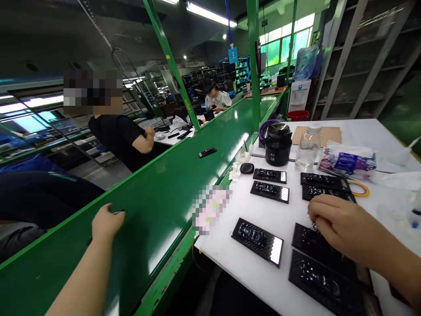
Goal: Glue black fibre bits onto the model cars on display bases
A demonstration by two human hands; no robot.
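Over the green conveyor belt, my left hand (107, 223) is closed round a dark flat piece (119, 212), mostly hidden by the hand. Its edges peek out by the thumb and at the wrist side. On the white table, my right hand (335, 219) pinches its fingers just above a black base plate with a small model car (304, 237). What the fingertips hold, if anything, is too small to make out. Nearer me lies another black plate with a model car (320, 278); to its left is one with a white label (258, 240).
More black car plates (270, 192) lie farther back, near a black lidded jug (278, 145), a clear jar (309, 147), a wipes pack (347, 161) and yellow tape (360, 188). One plate (207, 152) rides on the green belt (158, 184). A person in black (115, 136) stands beyond it.
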